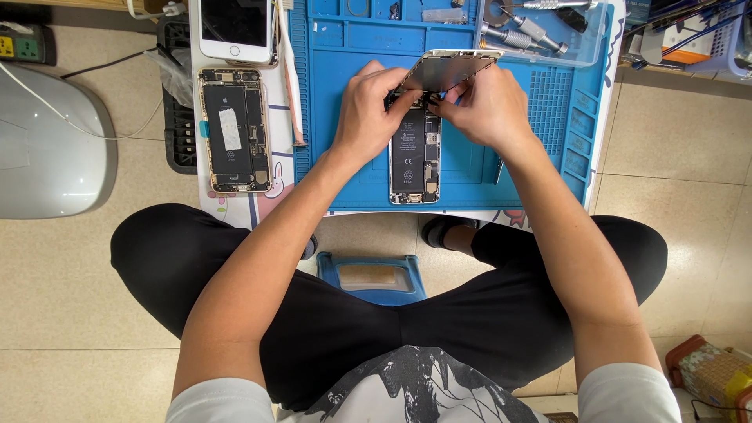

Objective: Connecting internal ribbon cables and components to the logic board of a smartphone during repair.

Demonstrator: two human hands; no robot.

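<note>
Clear tray [589, 48] holds screwdrivers [523, 35]; both hands lift the screen [450, 69]

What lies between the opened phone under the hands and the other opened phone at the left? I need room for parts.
In the head view, a thin pinkish tool on the blue mat's edge.

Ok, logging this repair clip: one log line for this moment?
left hand: on opened phone | right hand: holding lifted screen | blue mat
</note>
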